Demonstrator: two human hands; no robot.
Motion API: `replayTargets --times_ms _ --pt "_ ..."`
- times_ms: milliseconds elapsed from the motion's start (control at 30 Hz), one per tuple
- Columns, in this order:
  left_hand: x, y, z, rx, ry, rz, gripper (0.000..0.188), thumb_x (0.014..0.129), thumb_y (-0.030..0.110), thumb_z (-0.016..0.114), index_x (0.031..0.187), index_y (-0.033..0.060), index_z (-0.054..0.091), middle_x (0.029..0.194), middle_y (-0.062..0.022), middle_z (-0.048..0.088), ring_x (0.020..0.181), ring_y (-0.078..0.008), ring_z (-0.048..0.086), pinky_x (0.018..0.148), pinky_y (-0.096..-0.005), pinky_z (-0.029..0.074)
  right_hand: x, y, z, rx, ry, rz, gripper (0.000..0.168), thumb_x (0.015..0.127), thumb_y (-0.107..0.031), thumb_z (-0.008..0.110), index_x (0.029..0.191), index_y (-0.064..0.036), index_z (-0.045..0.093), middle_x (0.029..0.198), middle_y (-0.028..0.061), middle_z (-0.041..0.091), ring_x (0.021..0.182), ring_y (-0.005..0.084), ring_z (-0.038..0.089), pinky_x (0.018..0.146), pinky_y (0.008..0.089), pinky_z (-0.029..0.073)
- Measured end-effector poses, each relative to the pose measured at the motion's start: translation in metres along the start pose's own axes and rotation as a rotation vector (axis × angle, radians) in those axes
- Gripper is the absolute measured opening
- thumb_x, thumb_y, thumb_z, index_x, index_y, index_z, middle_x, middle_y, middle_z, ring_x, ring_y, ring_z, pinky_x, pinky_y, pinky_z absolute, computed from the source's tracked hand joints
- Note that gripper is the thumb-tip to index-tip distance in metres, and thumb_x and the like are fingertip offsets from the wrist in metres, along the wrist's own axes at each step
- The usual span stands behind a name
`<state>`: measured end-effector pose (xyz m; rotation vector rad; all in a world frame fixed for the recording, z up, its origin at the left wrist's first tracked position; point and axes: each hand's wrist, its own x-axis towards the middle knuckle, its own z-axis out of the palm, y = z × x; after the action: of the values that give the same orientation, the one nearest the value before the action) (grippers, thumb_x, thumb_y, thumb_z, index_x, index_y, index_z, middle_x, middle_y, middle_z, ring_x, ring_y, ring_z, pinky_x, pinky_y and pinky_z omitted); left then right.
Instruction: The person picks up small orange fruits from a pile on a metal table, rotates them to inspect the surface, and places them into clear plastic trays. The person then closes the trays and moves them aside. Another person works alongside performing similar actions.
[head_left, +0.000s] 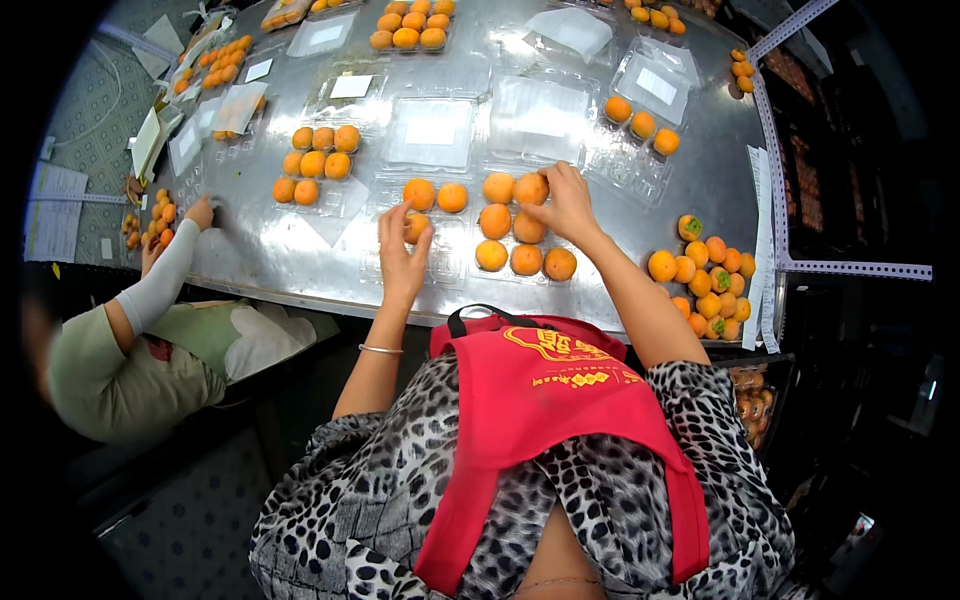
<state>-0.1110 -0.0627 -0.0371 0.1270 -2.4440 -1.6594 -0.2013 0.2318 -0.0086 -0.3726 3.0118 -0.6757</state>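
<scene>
My left hand (402, 259) has thumb and fingers around an orange persimmon (416, 227) in the left clear plastic clamshell tray (448, 259). Two more persimmons fill that tray's far row, the nearer one (452, 198) among them. To the right, my right hand (568, 204) grips a persimmon (531, 188) at the far right of a second clear tray (478, 279). Several persimmons sit in rows there, including one (526, 259) in the near row. Part of a middle-row persimmon (529, 227) lies just below my right thumb.
Loose persimmons (708, 282) are heaped at the right of the metal table (240, 259), beside paper strips (760, 225). Lined open clamshells (431, 133) lie beyond my hands. A partly filled tray (313, 163) stands left. A co-worker's hand (200, 213) reaches in farther left.
</scene>
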Motion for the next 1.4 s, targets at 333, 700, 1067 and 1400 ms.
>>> replayTargets --times_ms 333,700,1067,1400 --pt "-0.012 0.085 0.036 -1.223 -0.655 -0.501 0.056 0.11 0.039 0.053 0.148 -0.0014 0.048 0.138 -0.0138 0.062 0.125 -0.0222 0.063 0.107 -0.0385 0.053 -0.077 -0.093 -0.082 0.369 0.118 -0.285 0.06 0.079 -0.016 0.084 0.133 -0.005 0.061 0.127 0.0134 0.059 0.121 0.0326 0.056 0.102 0.0433 0.047" --pt "-0.025 0.094 0.04 -1.055 -0.646 -0.403 0.058 0.109 0.024 0.058 0.156 -0.0009 0.035 0.146 -0.013 0.055 0.135 -0.0221 0.056 0.113 -0.04 0.049 -0.089 -0.098 -0.065 1.173 -0.07 0.314 0.044 0.105 -0.035 0.062 0.137 -0.005 0.062 0.122 0.009 0.066 0.112 0.0172 0.063 0.097 0.0332 0.051" --pt "-0.026 0.105 0.049 -1.182 -0.625 -0.457 0.057 0.111 0.02 0.05 0.16 0.0163 0.021 0.147 -0.016 0.052 0.14 -0.0259 0.051 0.117 -0.0441 0.043 -0.098 -0.082 -0.067 0.634 0.114 0.003 0.066 0.083 -0.028 0.087 0.138 -0.006 0.06 0.125 0.0149 0.064 0.114 0.0305 0.063 0.098 0.0406 0.051" --pt "-0.029 0.106 0.068 -0.995 -0.65 -0.441 0.062 0.111 0.026 0.052 0.163 0.0176 0.019 0.15 -0.018 0.048 0.141 -0.0261 0.05 0.119 -0.0439 0.041 -0.105 -0.052 -0.059 0.69 0.186 0.155 0.071 0.076 -0.027 0.091 0.135 -0.004 0.059 0.123 0.0132 0.068 0.117 0.0264 0.065 0.103 0.04 0.05"
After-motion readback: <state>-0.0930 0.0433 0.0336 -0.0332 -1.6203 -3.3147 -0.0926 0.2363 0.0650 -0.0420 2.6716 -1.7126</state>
